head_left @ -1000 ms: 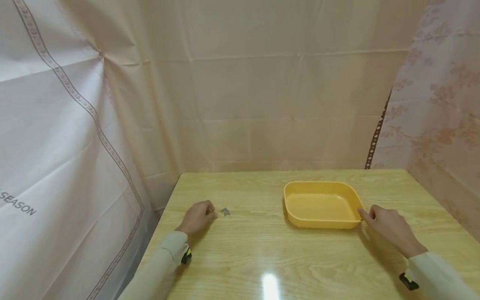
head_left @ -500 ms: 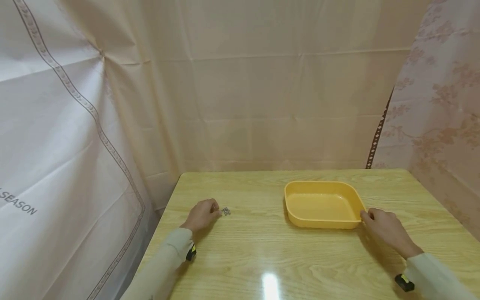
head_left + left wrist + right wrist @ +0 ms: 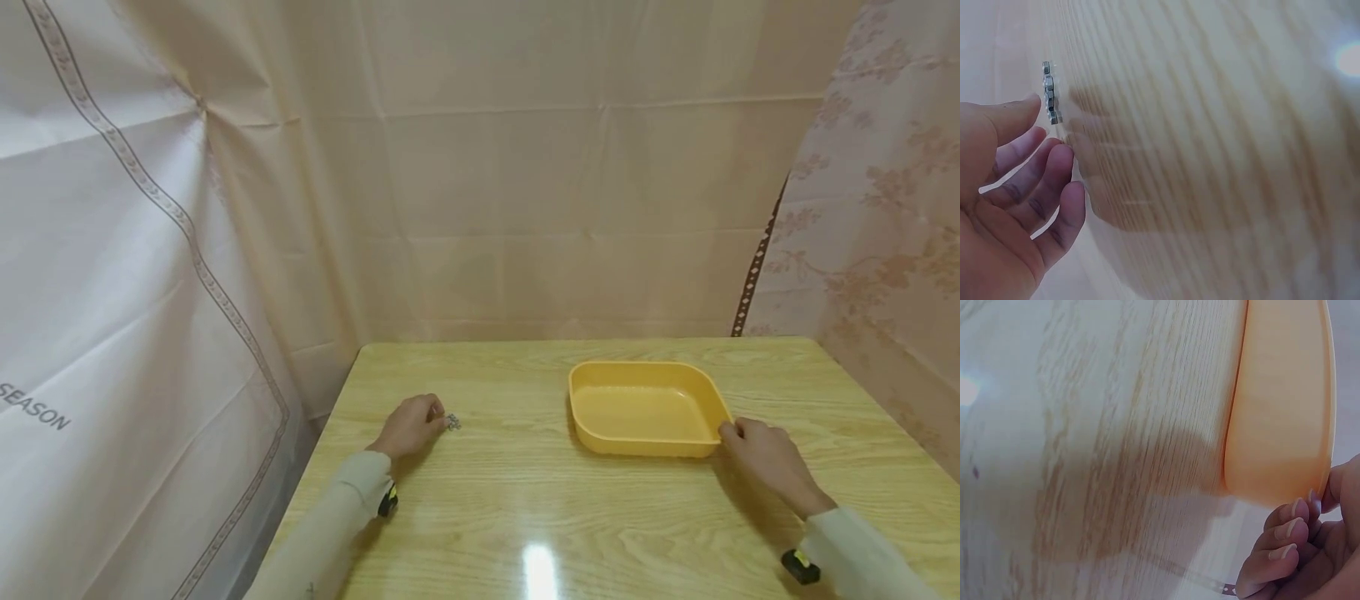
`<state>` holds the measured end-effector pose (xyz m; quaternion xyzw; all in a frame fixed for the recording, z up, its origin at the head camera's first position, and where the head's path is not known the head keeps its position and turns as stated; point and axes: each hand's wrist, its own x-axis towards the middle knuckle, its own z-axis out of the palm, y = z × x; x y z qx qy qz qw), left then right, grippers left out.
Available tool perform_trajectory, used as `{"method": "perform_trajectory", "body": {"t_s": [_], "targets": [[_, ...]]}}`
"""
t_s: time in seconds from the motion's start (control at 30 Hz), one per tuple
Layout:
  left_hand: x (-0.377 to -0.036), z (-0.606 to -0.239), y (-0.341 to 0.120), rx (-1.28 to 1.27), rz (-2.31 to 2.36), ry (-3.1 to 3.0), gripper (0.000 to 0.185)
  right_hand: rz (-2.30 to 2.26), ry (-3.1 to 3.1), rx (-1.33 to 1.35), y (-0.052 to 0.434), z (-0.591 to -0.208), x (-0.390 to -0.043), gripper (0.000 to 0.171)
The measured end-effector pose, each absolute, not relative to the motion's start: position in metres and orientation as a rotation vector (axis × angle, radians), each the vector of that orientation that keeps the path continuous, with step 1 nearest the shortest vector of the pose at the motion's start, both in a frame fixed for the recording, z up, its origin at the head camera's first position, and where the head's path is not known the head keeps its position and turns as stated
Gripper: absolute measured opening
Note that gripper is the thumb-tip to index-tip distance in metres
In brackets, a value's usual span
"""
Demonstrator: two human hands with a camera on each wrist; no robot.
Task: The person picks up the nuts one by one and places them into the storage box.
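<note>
Curtains hang behind the counter (image 3: 525,500). Left hand (image 3: 408,427), fingers loose, touches tiny metal bits (image 3: 452,422); right hand (image 3: 765,462) pinches the yellow tray (image 3: 600,379). Bits might scatter if bumped.

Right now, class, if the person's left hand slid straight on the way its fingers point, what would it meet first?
The left hand would meet the small cluster of grey metal pieces on the light wooden table; its fingertips look almost touching it already.

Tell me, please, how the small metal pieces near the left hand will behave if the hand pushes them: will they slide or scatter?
The small metal pieces look tiny, so probably light. They lie loose in a cluster, so a push may scatter them. The table looks glossy, so they likely slide easily.
</note>
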<state>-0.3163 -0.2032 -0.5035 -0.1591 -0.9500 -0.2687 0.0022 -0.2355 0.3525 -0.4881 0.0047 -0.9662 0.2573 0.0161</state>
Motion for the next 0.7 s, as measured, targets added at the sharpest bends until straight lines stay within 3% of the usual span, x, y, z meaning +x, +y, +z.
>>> {"method": "perform_trajectory", "body": {"t_s": [0.3,0.7], "targets": [[-0.3198,-0.5072,-0.1982,-0.516,-0.796,-2.996,0.009,0.847,-2.991,-0.024,0.3504,-0.4903,-0.2347,0.047],[-0.3232,-0.5058,-0.1987,-0.524,-0.884,-3.023,0.014,0.894,-3.015,-0.055,0.3520,-0.4895,-0.2368,0.046]]}}
